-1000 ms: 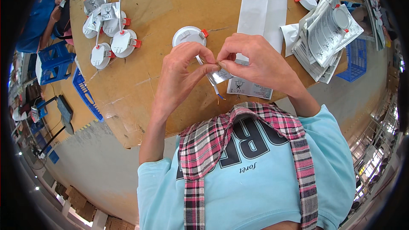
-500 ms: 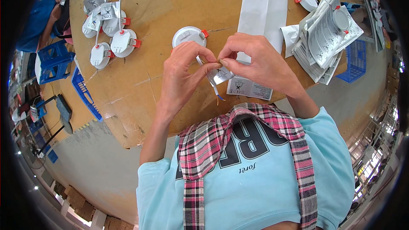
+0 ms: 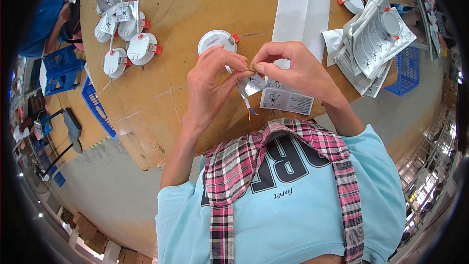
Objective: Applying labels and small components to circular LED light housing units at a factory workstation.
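Note:
A silver printed label is wrapped or folded at the white cable, whose blue and brown wire ends stick out below it. My left hand pinches the label's upper edge between thumb and index finger. Opposite it, my right hand pinches the same edge, the fingertips of both hands nearly touching. Just beyond my left hand lies a round white downlight with red-ended spring clips, partly covered by my fingers. A folded white printed sheet lies under and beside my right hand.
At the left rests a cluster of labelled downlights. A tall stack of printed sheets stands at the right, one small downlight on top. Blue crates flank the table. Another person's hand shows at upper left.
My hands stay at the label. The right fingers have shifted very slightly at the pinch, and the left index finger has moved a little.

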Action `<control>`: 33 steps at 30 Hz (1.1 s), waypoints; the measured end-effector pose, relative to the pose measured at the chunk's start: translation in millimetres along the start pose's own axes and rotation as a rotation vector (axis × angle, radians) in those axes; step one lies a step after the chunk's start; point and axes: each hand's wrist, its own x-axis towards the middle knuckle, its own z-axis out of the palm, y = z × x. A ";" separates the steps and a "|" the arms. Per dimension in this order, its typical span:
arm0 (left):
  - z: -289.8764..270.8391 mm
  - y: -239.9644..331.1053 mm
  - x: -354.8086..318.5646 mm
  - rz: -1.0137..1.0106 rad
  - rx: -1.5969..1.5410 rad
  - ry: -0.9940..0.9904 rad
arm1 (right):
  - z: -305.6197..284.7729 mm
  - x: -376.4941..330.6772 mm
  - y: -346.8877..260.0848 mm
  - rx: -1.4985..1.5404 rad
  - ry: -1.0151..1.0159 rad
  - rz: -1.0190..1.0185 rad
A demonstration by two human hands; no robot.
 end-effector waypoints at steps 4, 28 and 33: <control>1.2 -1.0 -2.4 -0.145 -0.095 -0.046 | -3.9 0.4 4.3 -0.022 -0.026 0.013; 1.0 0.2 -1.3 -0.215 -0.088 -0.104 | -6.5 1.9 -1.8 -0.146 -0.073 0.009; -1.2 1.4 -0.2 -0.158 -0.046 -0.132 | -3.1 -1.0 -5.8 -0.316 -0.028 -0.123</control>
